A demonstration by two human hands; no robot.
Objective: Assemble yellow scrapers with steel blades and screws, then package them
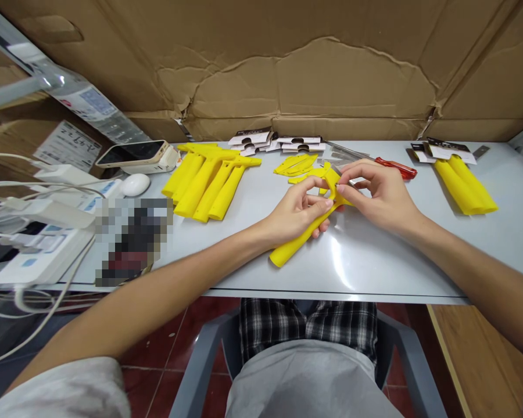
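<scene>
Clock basis: centred on the held piece, 12 towards the cardboard wall (305, 81).
Held yellow handle: in front of the person above the grey table (444, 255), plain end towards 7–8 o'clock, head towards 1–2.
Left hand (303, 212): closed round the held yellow handle (290, 249) just below its head.
Right hand (377, 188): thumb and fingertips drawn nearly together at the head; whether they pinch a small part cannot be told.
Uncarded handles (211, 183): several grouped at 10 o'clock, heads attached, no card on any.
Carded handles (466, 186): two between 2 and 3, printed cards (451, 151) over their far ends.
Loose stock: flat yellow pieces (294, 165) between 11 and 12; card stacks (251, 139) beyond, near 11.
Red-handled tool (396, 168): lying at 2 o'clock, beyond the right hand.
Progress: judged partial; the carded pair looks furthest along, the held piece mid-handling, the uncarded group lacking cards at least.
</scene>
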